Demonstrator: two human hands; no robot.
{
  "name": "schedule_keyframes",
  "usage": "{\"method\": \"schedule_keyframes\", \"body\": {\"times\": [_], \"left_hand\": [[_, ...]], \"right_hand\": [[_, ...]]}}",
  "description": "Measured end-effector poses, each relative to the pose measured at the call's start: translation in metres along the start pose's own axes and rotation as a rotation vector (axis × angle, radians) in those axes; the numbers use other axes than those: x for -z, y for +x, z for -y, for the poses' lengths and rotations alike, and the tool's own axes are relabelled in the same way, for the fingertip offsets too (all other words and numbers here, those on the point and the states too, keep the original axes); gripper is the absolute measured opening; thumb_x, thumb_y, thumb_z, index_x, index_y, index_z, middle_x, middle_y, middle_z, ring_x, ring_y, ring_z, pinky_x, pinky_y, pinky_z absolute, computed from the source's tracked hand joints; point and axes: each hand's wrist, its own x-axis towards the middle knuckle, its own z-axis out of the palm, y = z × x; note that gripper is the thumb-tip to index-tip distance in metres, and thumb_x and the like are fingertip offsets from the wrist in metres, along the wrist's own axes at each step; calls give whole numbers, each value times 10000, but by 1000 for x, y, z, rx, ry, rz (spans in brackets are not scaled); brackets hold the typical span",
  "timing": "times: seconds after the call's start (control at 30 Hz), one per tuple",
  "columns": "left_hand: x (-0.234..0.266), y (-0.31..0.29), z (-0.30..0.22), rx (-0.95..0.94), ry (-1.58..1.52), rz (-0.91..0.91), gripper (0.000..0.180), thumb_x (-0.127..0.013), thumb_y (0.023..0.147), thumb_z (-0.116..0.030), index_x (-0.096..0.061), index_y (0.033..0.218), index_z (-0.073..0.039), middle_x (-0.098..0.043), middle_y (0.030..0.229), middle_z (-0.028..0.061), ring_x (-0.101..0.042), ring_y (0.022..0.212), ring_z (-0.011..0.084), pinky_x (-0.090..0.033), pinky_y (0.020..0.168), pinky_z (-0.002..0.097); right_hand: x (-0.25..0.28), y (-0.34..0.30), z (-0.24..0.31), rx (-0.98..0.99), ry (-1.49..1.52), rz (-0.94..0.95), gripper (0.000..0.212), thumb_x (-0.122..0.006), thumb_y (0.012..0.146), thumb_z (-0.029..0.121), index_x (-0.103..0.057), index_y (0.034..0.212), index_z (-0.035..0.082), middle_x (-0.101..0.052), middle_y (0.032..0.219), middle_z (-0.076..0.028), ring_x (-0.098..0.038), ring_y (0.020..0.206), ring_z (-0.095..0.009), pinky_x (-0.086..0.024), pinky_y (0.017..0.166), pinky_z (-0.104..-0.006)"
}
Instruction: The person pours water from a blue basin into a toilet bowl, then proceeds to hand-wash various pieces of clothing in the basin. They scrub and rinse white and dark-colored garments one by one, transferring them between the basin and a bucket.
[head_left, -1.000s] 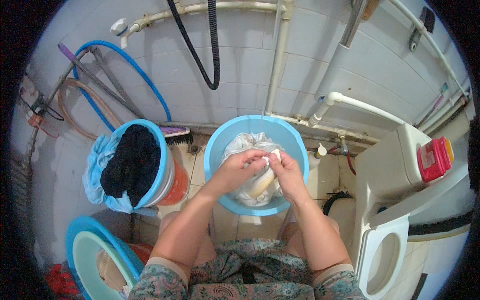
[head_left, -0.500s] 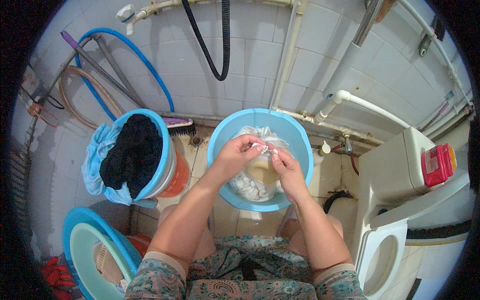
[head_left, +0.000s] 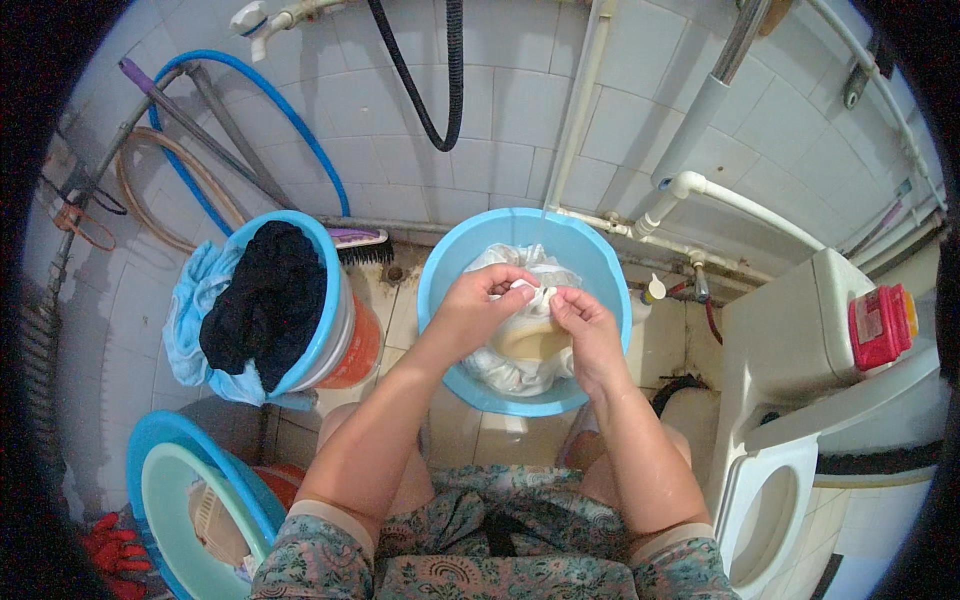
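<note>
A light-blue round basin point(head_left: 603, 270) stands on the floor before me, holding white cloth point(head_left: 502, 372) soaked in murky, yellowish water point(head_left: 530, 343). Above it, a gathered part of the white cloth point(head_left: 541, 298) is stretched between my two hands. My left hand point(head_left: 482, 305) pinches it between thumb and fingers. On the other side my right hand point(head_left: 588, 327) pinches the same cloth, its fingertips close to those of the left. What sort of garment the cloth belongs to cannot be made out.
At the left, a blue-rimmed bucket point(head_left: 333, 290) is heaped with black clothing point(head_left: 268, 310) and light-blue cloth point(head_left: 195, 315). Nested tubs point(head_left: 160, 500) lean below it. A scrubbing brush point(head_left: 365, 247) lies by the wall. The toilet point(head_left: 790, 350) is at the right, with pipes point(head_left: 690, 250) behind.
Both hands keep their pinch on the white cloth. They have spread slightly apart, the right one shifting a little to the right, and more of the cloth shows between them.
</note>
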Motion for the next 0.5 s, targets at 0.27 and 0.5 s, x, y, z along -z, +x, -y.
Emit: {"method": "schedule_keyframes", "body": {"times": [0.27,0.5], "left_hand": [[-2,3,7,19,-19,37,195,-598,830,-183,-630,962,-43,-597,817,30,-523,754,100,-445,696,256],[-1,1,3,18,53,44,191,-599,827,-184,-623,945,-37,-594,805,38,-520,737,111,-443,688,262]], "right_hand": [[-2,-3,5,13,-53,32,191,-621,830,156,-622,969,25,-616,848,-20,-544,756,-79,-432,693,-220],[-1,-4,5,11,-43,32,177,-628,823,160,-634,943,30,-620,847,-19,-547,761,-81,-429,691,-216]]}}
